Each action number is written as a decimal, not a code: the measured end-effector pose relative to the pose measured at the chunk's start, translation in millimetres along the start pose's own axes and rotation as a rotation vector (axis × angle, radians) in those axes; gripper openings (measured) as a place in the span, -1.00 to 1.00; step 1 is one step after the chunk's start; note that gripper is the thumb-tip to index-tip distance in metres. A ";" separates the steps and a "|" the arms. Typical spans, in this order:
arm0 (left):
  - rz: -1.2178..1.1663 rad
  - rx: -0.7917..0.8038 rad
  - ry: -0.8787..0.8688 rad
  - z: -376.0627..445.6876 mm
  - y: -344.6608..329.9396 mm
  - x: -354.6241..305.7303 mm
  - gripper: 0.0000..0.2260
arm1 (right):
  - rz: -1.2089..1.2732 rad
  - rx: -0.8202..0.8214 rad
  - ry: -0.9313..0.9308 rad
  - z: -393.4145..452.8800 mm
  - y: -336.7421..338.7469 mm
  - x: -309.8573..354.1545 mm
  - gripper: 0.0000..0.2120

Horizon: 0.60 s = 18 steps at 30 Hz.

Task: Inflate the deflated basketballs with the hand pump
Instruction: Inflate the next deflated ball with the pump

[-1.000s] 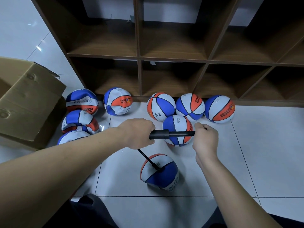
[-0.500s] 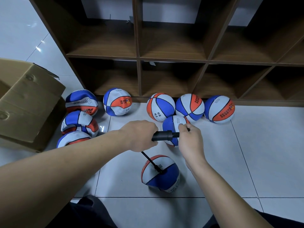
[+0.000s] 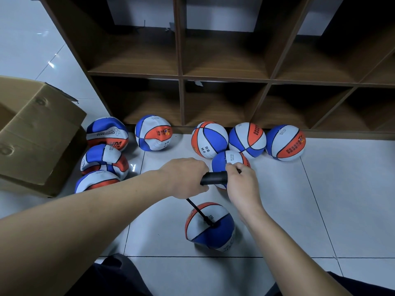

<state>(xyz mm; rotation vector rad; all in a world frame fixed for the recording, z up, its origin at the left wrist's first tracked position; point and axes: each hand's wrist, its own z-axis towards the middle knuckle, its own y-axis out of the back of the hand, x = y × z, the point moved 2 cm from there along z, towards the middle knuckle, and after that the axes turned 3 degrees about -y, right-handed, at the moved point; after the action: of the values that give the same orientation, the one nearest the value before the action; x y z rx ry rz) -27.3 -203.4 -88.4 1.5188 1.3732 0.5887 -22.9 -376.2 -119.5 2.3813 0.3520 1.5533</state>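
Mid-stroke, judging by the pose: left hand (image 3: 185, 178) is wrapped round the barrel of the hand pump (image 3: 214, 177), right hand (image 3: 242, 184) is curled on the pump's handle end, pressed up close to the barrel so almost no rod shows. Both hands are closed on the pump, none free. A thin black hose (image 3: 198, 211) runs down from under the left hand to the ball being filled (image 3: 210, 226), which sits on the floor (image 3: 320, 199) just in front of the person, hose tip meeting its top at the panel seams.

Handling guess: pump looks light, rigid plastic, smooth barrel, so it needs a full wrap grip, as here. Hose is floppy and the needle joint is probably the weak spot; side pull on the barrel could bend it or pop it out. Nothing holds the ball down and it looks light and part-soft, so it may roll or tip if the hose tugs.

Other balls: three rounder ones (image 3: 248, 139) line up against the shelf unit (image 3: 224, 77) base, one more (image 3: 229, 161) sits behind the hands. Saggy, dented ones (image 3: 104, 158) lie stacked at left beside the cardboard box (image 3: 38, 133), another dented one (image 3: 152, 133) by the shelf base. Those will be limp and want a hand steadying near the valve.
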 end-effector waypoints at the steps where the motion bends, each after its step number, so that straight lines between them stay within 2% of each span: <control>1: -0.011 0.005 -0.003 0.9 0.2 0.3 -0.74 | 0.003 0.003 -0.003 0.8 1.0 0.7 -0.67; 6: -0.076 0.039 -0.013 2.4 0.4 5.1 -0.72 | 0.034 -0.011 -0.032 9.2 14.4 1.8 -0.71; 11: -0.069 0.068 0.026 -0.2 2.2 24.1 -0.72 | 0.217 -0.135 -0.174 24.9 52.7 -2.2 -0.67; 14: -0.040 0.068 0.042 -1.0 1.6 27.9 -0.73 | 0.262 -0.149 -0.204 27.4 62.2 -6.0 -0.74; 18: 0.006 0.051 0.044 0.4 1.0 24.5 -0.71 | 0.261 -0.161 -0.184 25.1 58.4 -5.3 -0.65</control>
<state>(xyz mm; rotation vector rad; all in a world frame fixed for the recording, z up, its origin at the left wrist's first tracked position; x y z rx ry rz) -20.4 -180.4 -93.6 1.5591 1.4280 0.5980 1.1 -434.9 -112.7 2.4920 -0.1237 1.3872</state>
